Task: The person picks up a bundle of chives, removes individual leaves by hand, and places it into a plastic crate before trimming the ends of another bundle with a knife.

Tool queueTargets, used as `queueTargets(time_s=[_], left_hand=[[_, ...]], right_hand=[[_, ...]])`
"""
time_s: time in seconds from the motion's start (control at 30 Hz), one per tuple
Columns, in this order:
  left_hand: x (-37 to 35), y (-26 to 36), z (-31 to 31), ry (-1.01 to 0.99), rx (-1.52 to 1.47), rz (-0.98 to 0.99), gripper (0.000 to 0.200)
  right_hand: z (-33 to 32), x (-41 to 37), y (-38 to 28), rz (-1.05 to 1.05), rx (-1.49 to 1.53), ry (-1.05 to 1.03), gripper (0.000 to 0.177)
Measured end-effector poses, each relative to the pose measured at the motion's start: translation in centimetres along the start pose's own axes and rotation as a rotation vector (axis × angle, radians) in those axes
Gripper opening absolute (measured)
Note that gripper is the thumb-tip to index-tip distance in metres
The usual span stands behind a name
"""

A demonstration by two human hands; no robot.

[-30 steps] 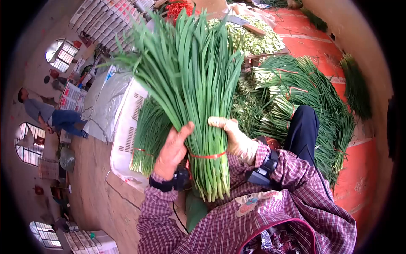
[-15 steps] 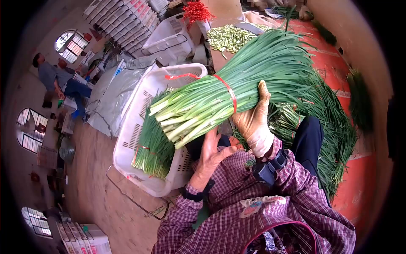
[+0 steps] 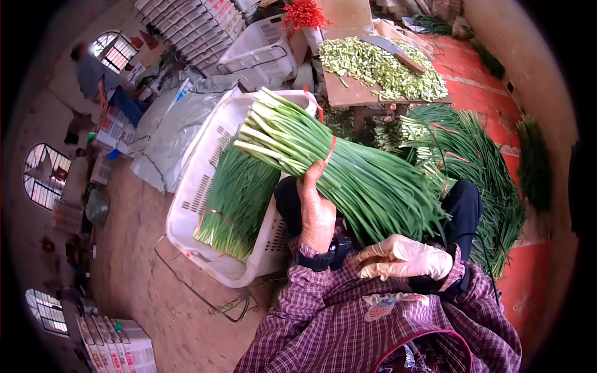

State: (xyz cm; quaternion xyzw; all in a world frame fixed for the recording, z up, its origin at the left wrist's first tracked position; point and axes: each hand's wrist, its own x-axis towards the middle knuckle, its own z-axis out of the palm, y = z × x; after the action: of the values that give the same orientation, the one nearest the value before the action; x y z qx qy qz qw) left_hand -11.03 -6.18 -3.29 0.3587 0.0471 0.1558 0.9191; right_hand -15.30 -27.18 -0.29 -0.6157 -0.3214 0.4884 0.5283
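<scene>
My bare left hand (image 3: pixel 318 214) is closed around a bundle of garlic chives (image 3: pixel 367 180), its thumb near the red band. The pale cut ends point to the upper left over a white plastic crate (image 3: pixel 180 214); the green leaves hang to the lower right over my lap. In a pale glove, my right hand (image 3: pixel 407 258) is just below the leaf tips, fingers apart and holding nothing. Inside the crate lies another tied bundle of chives (image 3: pixel 236 199).
More chive bundles (image 3: pixel 479 168) are piled on my right on a red sheet (image 3: pixel 528 273). Ahead, a knife (image 3: pixel 398 56) rests among chopped stalk ends on a wooden board (image 3: pixel 354 94). Red ties (image 3: pixel 306 13) stand behind the crate. Another person (image 3: pixel 102 81) stands far left.
The bundle has swung round, its leaves coming down from the upper right to the lower right. My left hand has gripped it; my gloved right hand has let go and dropped toward my lap.
</scene>
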Motion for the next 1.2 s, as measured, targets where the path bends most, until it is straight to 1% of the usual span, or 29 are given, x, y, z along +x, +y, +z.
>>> queueTargets(time_s=[0.07, 0.1, 0.13, 0.17, 0.2, 0.23, 0.27, 0.3, 0.33, 0.4, 0.47, 0.53, 0.6, 0.63, 0.67, 0.73, 0.77, 0.8, 0.83, 0.87, 0.9, 0.93, 1.0, 1.03, 1.07, 1.1, 1.13, 1.2], left_hand=[[-0.7, -0.5, 0.1, 0.047, 0.125, 0.063, 0.054], [-1.2, -0.7, 0.0, 0.065, 0.134, 0.038, 0.056], [-1.5, -0.9, 0.0, 0.061, 0.128, 0.027, 0.056], [-1.7, -1.0, 0.0, 0.033, 0.108, 0.0, 0.058], [-1.7, -1.1, 0.1, 0.006, 0.089, -0.02, 0.059], [-1.9, -0.4, 1.1, -0.036, 0.061, -0.017, 0.062], [-1.3, 0.3, 1.2, -0.037, 0.076, 0.001, 0.064], [-1.0, 1.5, 1.5, -0.108, 0.107, 0.023, 0.065], [-0.8, 3.7, 2.8, -0.178, 0.14, 0.041, 0.066], [0.4, 7.8, 3.8, -0.225, 0.295, 0.103, 0.068], [-0.1, 12.5, 7.7, -0.32, 0.547, 0.136, 0.066], [-0.7, 15.9, 10.5, -0.364, 0.737, 0.111, 0.066], [-0.6, 18.9, 11.8, -0.409, 0.901, -0.148, 0.066], [-0.5, 19.9, 12.0, -0.407, 0.945, -0.276, 0.066], [-0.6, 20.4, 11.8, -0.405, 0.953, -0.29, 0.066], [-1.0, 21.1, 11.0, -0.269, 0.965, -0.543, 0.062], [-1.3, 21.0, 9.9, -0.216, 0.955, -0.628, 0.058], [-2.6, 19.5, 6.6, -0.172, 0.996, -0.592, 0.058], [-2.8, 18.6, 2.9, -0.111, 1.026, -0.65, 0.059], [-3.6, 17.0, 0.0, -0.116, 1.035, -0.637, 0.06], [-4.7, 15.2, -2.1, -0.119, 1.041, -0.624, 0.061], [-6.1, 13.3, -3.3, -0.09, 0.987, -0.625, 0.064], [-8.5, 9.7, -5.9, -0.084, 0.953, -0.52, 0.065], [-9.1, 8.8, -6.2, -0.079, 0.939, -0.551, 0.065], [-9.5, 8.0, -6.4, -0.067, 0.92, -0.522, 0.065], [-9.8, 7.4, -6.7, -0.056, 0.902, -0.492, 0.066], [-10.0, 7.0, -6.8, -0.051, 0.894, -0.511, 0.066], [-10.2, 7.1, -7.0, -0.015, 0.885, -0.521, 0.067]], right_hand=[[-0.6, -1.2, -1.9, -0.207, 0.044, 0.095, 0.039], [-0.9, -1.7, -4.9, -0.148, 0.023, 0.297, 0.038], [-1.4, -1.3, -5.4, -0.248, 0.061, 0.524, 0.044], [-2.6, -0.5, -5.5, -0.366, -0.095, 0.707, 0.059], [-4.9, 0.9, -3.9, -0.53, -0.535, 0.866, 0.079], [-6.4, 2.0, -2.6, -0.539, -0.716, 0.917, 0.086], [-7.3, 3.0, -1.8, -0.549, -0.896, 0.966, 0.094], [-6.8, 3.8, -1.1, -0.546, -0.555, 0.773, 0.105], [-5.4, 3.6, -3.1, -0.39, -0.034, 0.524, 0.109], [-3.8, 5.0, -4.9, -0.508, 0.163, 0.483, 0.104], [-2.2, 6.9, -5.8, -0.494, 0.2, 0.458, 0.098], [1.0, 8.9, -6.9, -0.633, 0.423, 0.401, 0.084], [3.4, 9.5, -7.5, -0.581, 0.515, 0.264, 0.081], [4.8, 9.9, -7.4, -0.607, 0.569, 0.2, 0.08], [6.2, 10.1, -7.3, -0.629, 0.625, 0.129, 0.079], [8.0, 10.0, -7.0, -0.503, 0.569, -0.077, 0.076], [10.1, 12.4, -3.4, -0.4, 0.5, -0.227, 0.063], [7.4, 9.7, -4.4, -0.534, 0.077, -0.166, 0.047], [6.5, 9.3, -2.7, -0.513, -0.271, -0.089, 0.038], [5.9, 9.0, -0.9, -0.473, -0.615, -0.014, 0.031], [4.7, 7.6, -0.1, -0.358, -0.564, 0.012, 0.024], [3.4, 6.0, 0.3, -0.241, -0.516, 0.033, 0.025], [1.1, 3.4, 1.2, -0.354, -0.304, 0.223, 0.019], [0.3, 2.4, 0.3, -0.364, -0.271, 0.386, 0.016], [-0.5, 1.9, -0.3, -0.373, -0.243, 0.555, 0.013], [-1.6, 2.4, -0.1, -0.512, -0.389, 0.724, 0.012], [-2.6, 3.0, 0.0, -0.656, -0.54, 0.882, 0.012], [-3.4, 4.3, -0.1, -0.726, -0.622, 0.955, 0.012]])
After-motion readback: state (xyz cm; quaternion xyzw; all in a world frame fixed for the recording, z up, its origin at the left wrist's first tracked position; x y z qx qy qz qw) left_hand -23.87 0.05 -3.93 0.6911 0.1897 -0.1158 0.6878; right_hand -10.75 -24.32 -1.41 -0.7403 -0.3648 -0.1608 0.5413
